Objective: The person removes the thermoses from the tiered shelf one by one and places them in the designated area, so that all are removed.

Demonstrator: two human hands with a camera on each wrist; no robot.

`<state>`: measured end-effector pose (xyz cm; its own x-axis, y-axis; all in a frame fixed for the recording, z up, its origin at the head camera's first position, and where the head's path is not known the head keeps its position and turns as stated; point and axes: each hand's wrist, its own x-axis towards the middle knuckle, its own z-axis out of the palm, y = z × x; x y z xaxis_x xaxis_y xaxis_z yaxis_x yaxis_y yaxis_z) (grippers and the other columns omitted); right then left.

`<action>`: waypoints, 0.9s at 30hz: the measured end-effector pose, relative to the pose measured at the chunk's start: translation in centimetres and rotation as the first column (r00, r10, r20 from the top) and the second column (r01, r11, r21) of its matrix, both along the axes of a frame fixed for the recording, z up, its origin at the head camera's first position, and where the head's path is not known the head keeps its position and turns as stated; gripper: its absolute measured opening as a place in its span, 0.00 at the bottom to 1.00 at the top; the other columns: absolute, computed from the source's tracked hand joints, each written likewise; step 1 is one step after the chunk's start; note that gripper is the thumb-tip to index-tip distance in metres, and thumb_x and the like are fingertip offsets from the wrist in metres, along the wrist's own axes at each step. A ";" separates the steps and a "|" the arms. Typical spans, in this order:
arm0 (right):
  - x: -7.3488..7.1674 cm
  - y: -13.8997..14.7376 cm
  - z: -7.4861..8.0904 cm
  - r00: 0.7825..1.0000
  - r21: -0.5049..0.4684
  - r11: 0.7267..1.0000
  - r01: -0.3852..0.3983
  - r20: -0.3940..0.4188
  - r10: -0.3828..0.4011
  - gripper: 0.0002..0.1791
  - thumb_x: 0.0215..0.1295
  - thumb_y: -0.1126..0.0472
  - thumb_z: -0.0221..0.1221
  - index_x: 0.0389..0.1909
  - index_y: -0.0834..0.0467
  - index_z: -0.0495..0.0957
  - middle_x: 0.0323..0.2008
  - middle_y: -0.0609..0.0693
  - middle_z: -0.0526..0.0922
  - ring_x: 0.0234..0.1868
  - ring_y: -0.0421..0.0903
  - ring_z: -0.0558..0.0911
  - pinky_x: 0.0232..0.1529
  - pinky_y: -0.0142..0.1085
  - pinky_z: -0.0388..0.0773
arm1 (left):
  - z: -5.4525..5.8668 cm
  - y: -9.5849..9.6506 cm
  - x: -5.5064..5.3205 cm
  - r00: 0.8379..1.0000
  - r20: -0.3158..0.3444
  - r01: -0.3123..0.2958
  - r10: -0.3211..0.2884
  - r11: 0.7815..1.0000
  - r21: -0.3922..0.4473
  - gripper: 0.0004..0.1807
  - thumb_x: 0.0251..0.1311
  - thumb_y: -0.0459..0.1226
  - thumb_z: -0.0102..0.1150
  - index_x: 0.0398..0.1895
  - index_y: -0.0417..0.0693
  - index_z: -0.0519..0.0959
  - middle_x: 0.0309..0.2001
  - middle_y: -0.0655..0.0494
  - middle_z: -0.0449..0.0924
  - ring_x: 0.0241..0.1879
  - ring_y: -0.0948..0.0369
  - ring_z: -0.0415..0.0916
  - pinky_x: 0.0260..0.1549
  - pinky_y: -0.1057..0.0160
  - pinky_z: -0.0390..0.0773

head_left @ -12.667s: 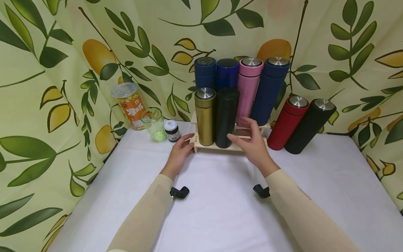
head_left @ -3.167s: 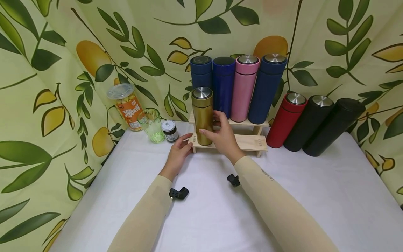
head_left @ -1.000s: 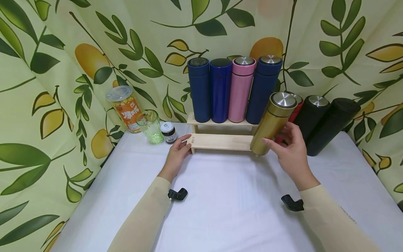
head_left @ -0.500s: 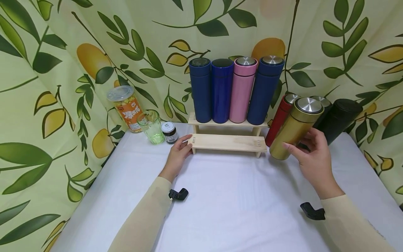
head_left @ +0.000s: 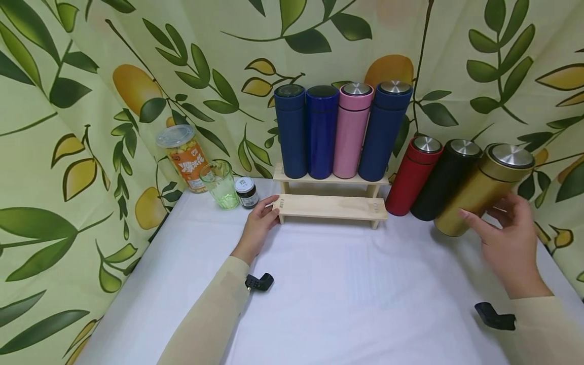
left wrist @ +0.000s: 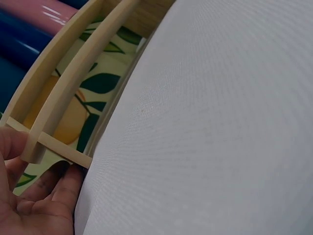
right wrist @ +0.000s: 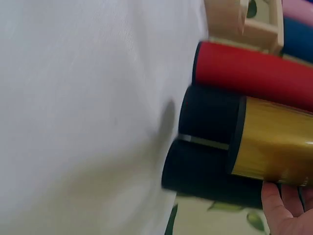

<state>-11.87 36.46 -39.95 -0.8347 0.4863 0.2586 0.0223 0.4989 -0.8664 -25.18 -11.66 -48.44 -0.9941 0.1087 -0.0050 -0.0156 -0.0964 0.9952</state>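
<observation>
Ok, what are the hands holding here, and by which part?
The right hand grips the gold bottle by its body, below the lid. The left hand holds the wooden stand by the left end of its lower step.

Far right corner of table (head_left: 310, 284): gold flask (head_left: 479, 192) all but hid the outer black flask (right wrist: 205, 171) from the head view. Right hand (head_left: 513, 243) had fingers partly lost behind the gold; flask's cap fell outside the right wrist view. Jar (head_left: 247, 193) label, far left corner, was too small to read.
</observation>
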 end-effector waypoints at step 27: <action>-1.0 6.6 -1.8 0.944 -0.045 0.961 0.273 0.206 -0.259 0.43 0.82 0.53 0.61 0.88 0.38 0.48 0.84 0.50 0.56 0.80 0.43 0.60 0.80 0.37 0.57 | 0.2 0.2 0.2 1.000 0.011 -0.020 0.020 1.000 -0.013 0.25 0.80 0.28 0.55 0.76 0.46 0.76 0.73 0.37 0.73 0.71 0.47 0.74 0.66 0.52 0.80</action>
<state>-12.85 43.08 -41.76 -0.7029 0.7089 0.0590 0.3185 0.3878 -0.8650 -25.00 -11.50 -48.23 -0.9959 0.0883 -0.0173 -0.0247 -0.0837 0.9962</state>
